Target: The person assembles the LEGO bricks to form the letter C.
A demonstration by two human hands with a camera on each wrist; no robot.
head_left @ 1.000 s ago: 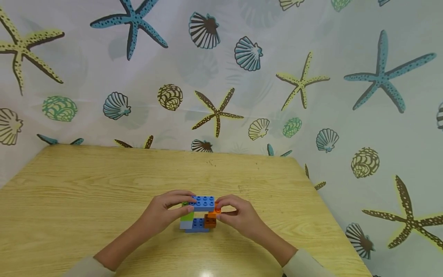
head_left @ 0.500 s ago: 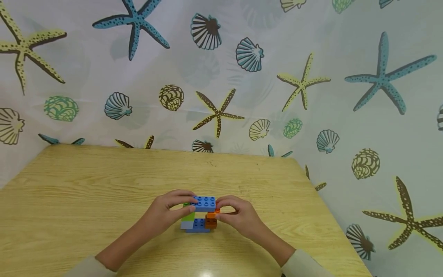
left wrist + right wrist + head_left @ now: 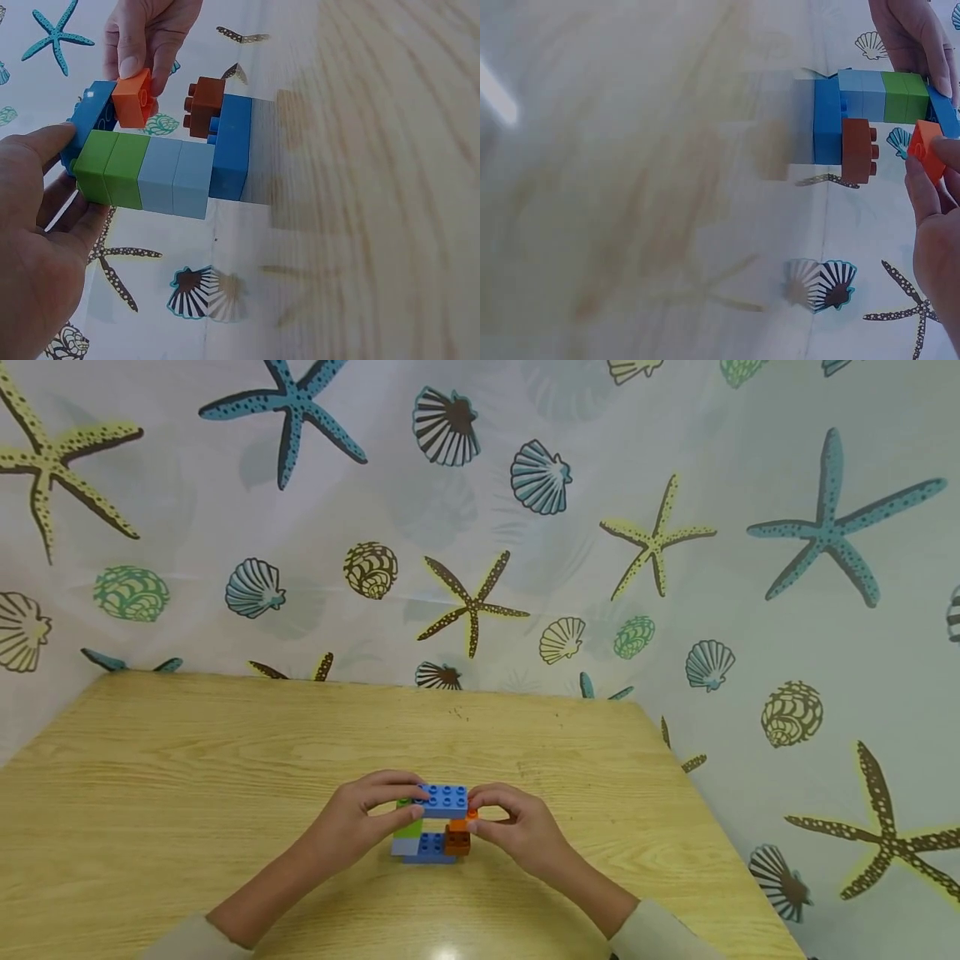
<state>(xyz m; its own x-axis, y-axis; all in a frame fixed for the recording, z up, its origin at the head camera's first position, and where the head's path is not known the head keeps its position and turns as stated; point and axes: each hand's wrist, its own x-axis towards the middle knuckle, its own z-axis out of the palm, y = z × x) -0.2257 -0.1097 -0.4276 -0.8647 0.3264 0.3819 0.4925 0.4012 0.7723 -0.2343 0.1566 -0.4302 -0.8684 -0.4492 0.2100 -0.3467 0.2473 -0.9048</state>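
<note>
A small frame of toy building bricks stands on the table. Its base is a blue brick [image 3: 232, 146], with light blue bricks [image 3: 176, 174] and green bricks [image 3: 111, 166] stacked at the left end and a brown brick [image 3: 457, 840] at the right. Across the top lies another blue brick [image 3: 444, 800]. My left hand [image 3: 375, 810] holds its left end, over the green bricks. My right hand [image 3: 517, 827] pinches an orange brick [image 3: 133, 101] between thumb and fingers. That brick is at the top blue brick's right end, above the brown one with a gap between; whether it is attached I cannot tell.
The wooden table [image 3: 225, 735] extends on all sides of the bricks. Behind it and to the right hangs a pale curtain [image 3: 495, 535] printed with starfish and shells. Light glares off the table near its front edge.
The orange brick has shifted slightly in my right fingers beside the top blue brick. Both hands and the frame of bricks stay nearly in place.
</note>
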